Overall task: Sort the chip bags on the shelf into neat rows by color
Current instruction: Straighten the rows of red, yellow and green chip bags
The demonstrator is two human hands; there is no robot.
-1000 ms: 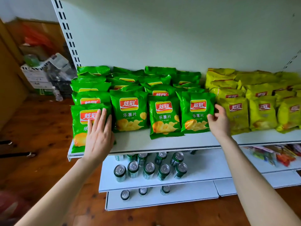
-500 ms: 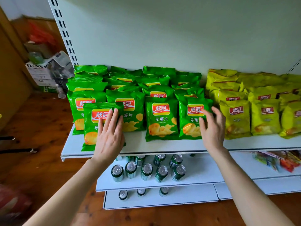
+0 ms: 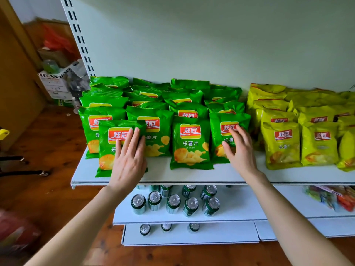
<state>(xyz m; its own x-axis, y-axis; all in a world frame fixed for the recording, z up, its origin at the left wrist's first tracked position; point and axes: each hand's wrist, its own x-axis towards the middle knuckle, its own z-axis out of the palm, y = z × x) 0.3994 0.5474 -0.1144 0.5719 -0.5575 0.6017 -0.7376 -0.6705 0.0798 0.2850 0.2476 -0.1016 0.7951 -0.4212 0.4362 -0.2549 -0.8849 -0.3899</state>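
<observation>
Chip bags (image 3: 190, 143) covered the top shelf (image 3: 221, 175) across the middle of the frame in two colour blocks: green bags (image 3: 153, 131) at centre-left and yellow bags (image 3: 282, 144) at the right. The green block ran in four columns back to the wall, overlapping so closely that each column's depth could not be counted. Four green fronts showed in the front row. A fifth, loose green bag (image 3: 107, 150) lay ahead of that row at the left, near the shelf's front edge, overlapping the first two columns. Three yellow fronts showed in the front row, the third cut off by the frame's right edge.

The left hand (image 3: 128, 162) lay flat on the loose green bag — fingers (image 3: 132, 143) straight and close together, pressing its right half, tips at the red logo. The right hand (image 3: 240, 150) rested on the rightmost green bag (image 3: 216, 135) of the front row, its fingers spread and relaxed over the logo and right side, gripping nothing.

Every bag was glossy, with a red logo panel bearing white characters and golden crisps pictured low on its face.

Below, on the lower shelf (image 3: 240, 208), five green cans (image 3: 173, 203) stood in a front row with more behind, partly hidden. Three more stood on the bottom shelf (image 3: 221, 233).
</observation>
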